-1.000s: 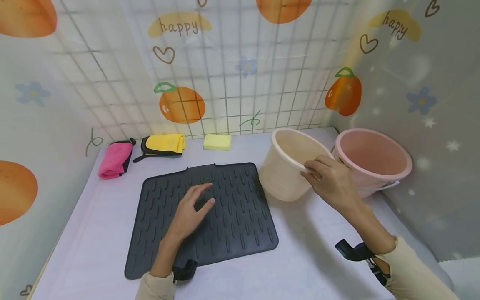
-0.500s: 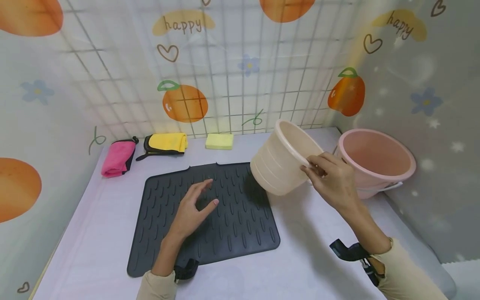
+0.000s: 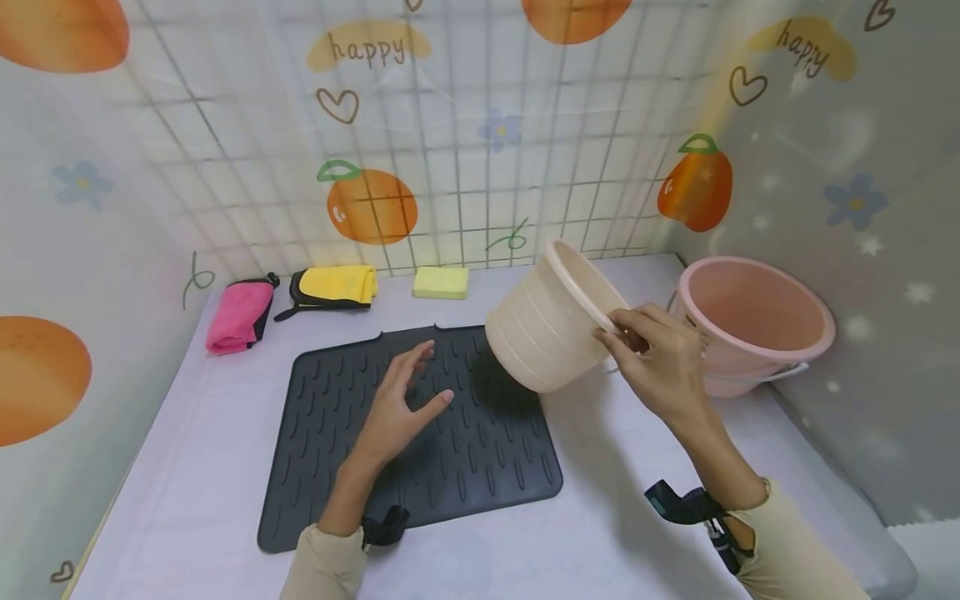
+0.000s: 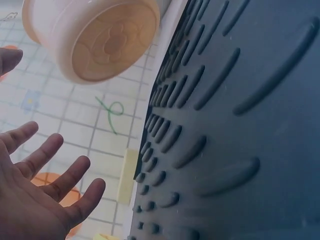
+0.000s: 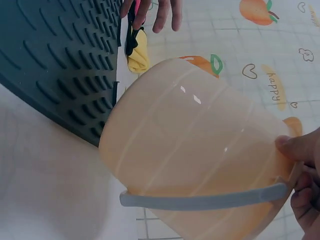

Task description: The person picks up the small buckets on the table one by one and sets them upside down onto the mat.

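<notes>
A cream plastic bucket (image 3: 536,325) hangs tilted over the right back corner of the dark ribbed mat (image 3: 360,433), its mouth facing up and right. My right hand (image 3: 660,358) pinches its rim between thumb and fingers. The bucket's grey handle (image 5: 205,201) hangs along its side in the right wrist view. Above the middle of the mat, my left hand (image 3: 397,408) holds nothing, with fingers spread and thumb apart. In the left wrist view the patterned bottom of the bucket shows beyond that hand's fingers (image 4: 70,180).
A pink bucket (image 3: 750,308) with a white handle stands at the back right. Along the back lie a folded pink cloth (image 3: 238,318), a folded yellow cloth (image 3: 333,287) and a pale yellow sponge (image 3: 440,282). Printed curtains and a wire grid (image 3: 457,167) close off the back.
My right hand has lifted the cream bucket off the table and carried it left, tilting it over the mat. My left hand has shifted slightly right and forward, its fingers spreading more.
</notes>
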The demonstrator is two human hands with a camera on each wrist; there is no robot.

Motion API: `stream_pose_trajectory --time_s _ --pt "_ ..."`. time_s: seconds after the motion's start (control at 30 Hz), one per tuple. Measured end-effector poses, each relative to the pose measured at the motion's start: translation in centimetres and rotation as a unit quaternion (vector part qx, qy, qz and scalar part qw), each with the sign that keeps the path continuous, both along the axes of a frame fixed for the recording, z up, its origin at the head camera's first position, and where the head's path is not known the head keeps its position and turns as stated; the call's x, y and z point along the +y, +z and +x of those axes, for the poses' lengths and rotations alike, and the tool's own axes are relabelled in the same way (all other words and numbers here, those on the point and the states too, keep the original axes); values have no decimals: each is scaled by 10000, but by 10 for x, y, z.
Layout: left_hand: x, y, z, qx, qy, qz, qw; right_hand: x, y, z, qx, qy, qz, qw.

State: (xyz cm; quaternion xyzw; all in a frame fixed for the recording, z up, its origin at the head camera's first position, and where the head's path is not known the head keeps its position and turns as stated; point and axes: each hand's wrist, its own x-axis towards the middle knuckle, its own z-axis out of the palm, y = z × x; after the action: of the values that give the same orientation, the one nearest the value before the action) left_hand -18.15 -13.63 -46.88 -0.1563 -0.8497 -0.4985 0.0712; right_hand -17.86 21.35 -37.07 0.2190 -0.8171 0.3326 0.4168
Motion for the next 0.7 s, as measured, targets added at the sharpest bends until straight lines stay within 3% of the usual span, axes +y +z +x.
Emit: stream_pose_trajectory --time_s 0.43,0.7 --pt "20 12 -12 -6 -269 407 9988 -2 3 1 -512 -95 -536 9972" --pt "30 17 -21 -3 -358 722 9967 -7 4 1 -633 96 -1088 9920"
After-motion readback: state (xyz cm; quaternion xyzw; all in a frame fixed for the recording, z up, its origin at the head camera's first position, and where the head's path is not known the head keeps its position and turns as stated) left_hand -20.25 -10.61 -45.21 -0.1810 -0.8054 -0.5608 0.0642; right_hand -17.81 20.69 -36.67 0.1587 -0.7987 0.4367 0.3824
